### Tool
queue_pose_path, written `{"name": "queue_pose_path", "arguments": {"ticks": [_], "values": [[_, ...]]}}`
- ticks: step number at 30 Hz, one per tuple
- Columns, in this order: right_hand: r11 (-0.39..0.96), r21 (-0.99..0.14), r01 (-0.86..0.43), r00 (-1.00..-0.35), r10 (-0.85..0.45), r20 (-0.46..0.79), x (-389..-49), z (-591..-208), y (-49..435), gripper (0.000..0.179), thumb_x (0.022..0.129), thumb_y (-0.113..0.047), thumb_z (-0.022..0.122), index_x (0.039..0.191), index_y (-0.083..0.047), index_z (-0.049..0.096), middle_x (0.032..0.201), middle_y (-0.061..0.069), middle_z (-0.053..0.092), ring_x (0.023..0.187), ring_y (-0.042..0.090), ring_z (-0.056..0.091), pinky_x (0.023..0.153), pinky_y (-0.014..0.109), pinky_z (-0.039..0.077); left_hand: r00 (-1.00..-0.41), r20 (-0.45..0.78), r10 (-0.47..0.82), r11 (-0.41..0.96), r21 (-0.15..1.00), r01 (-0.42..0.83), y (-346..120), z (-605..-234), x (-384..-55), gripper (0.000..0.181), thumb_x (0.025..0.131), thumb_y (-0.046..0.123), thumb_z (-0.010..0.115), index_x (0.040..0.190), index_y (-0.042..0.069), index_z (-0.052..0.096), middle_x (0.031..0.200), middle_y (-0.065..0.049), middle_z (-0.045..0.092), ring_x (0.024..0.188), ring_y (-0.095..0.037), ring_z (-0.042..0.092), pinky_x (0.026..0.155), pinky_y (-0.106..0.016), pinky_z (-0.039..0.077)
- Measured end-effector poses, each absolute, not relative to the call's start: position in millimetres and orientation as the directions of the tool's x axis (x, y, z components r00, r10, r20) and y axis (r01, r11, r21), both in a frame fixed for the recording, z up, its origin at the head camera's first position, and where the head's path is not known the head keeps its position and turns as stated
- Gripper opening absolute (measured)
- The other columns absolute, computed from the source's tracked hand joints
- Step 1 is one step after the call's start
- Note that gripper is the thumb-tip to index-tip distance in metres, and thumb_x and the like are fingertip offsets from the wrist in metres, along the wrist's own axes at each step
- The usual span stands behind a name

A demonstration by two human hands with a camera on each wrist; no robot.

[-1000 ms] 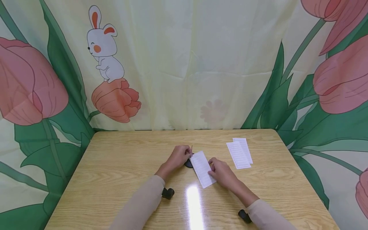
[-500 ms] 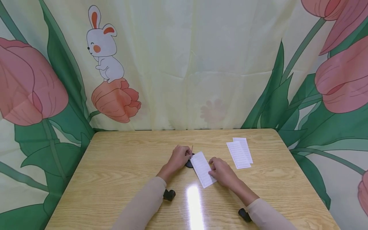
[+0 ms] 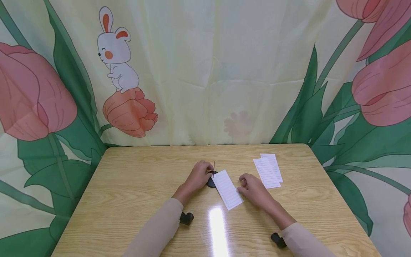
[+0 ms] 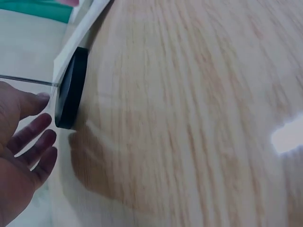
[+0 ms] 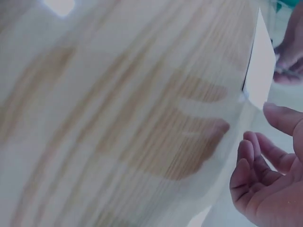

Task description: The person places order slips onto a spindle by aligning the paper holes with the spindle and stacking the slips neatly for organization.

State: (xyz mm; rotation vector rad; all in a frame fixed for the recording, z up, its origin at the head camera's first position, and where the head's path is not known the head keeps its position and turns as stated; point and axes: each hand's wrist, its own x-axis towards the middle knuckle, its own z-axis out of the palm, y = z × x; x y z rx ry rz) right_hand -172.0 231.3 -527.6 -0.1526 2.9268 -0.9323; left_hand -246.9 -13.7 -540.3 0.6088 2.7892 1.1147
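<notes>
One lined slip (image 3: pixel 228 190) met an upright spike (image 3: pixel 214 167), seemingly pierced to stay put; the right hand (image 3: pixel 254 190) hung loose; whether the left hand (image 3: pixel 199 175) gripped, I couldn't tell.

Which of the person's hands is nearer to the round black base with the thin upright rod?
Left: the left hand is close beside the base and its rod; the right hand is farther away, beyond the white, lined paper slip.

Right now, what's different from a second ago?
The right hand has drawn back to the right, apparently letting go of the lined paper slip. The left hand stays beside the thin rod on the round black base; the two overlapping slips on the right lie as before.
</notes>
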Motion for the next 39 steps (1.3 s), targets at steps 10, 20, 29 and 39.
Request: {"name": "queue_pose_path", "arguments": {"ticks": [10,20,29,39], "values": [[0.840,-0.537,-0.075,-0.997,-0.066,0.035,-178.3,-521.5,278.1,0.042,0.094,-0.016,0.076,0.125,0.008,0.063,0.100,0.014,0.069,0.090,0.028,0.070,0.081,0.046,0.056,-0.883,0.038,0.468,0.630,0.686,0.364,-20.5,-542.2,-243.6,0.029,0.096,0.006,0.071,0.125,0.002,0.068,0.125,-0.012,0.066,0.119,-0.029,0.060,0.103,-0.046,0.050],[0.872,-0.487,0.054,-0.999,0.047,-0.027,-185.8,-512.8,324.3,0.052,0.096,-0.024,0.073,0.128,0.014,0.057,0.119,0.031,0.061,0.107,0.044,0.062,0.090,0.057,0.052,-0.858,0.004,0.514,0.645,0.658,0.389,-26.1,-542.1,-242.7,0.041,0.094,0.002,0.072,0.134,0.004,0.065,0.133,-0.011,0.064,0.128,-0.028,0.056,0.109,-0.045,0.047],[0.876,-0.455,0.161,-0.985,0.112,-0.132,-195.5,-512.8,339.7,0.055,0.094,-0.028,0.076,0.123,0.014,0.056,0.110,0.028,0.064,0.098,0.038,0.060,0.086,0.052,0.051,-0.852,-0.009,0.523,0.659,0.638,0.398,-31.0,-544.7,-243.0,0.051,0.090,0.020,0.082,0.136,0.007,0.064,0.134,-0.010,0.063,0.127,-0.028,0.053,0.107,-0.045,0.046],[0.886,-0.411,0.215,-0.967,0.132,-0.220,-198.9,-515.0,342.9,0.061,0.091,-0.030,0.078,0.118,0.020,0.056,0.109,0.034,0.060,0.095,0.038,0.053,0.087,0.052,0.048,-0.854,-0.021,0.519,0.660,0.645,0.385,-32.6,-548.9,-242.9,0.058,0.087,0.026,0.085,0.138,0.009,0.065,0.130,-0.010,0.060,0.121,-0.027,0.051,0.100,-0.042,0.046]]}}
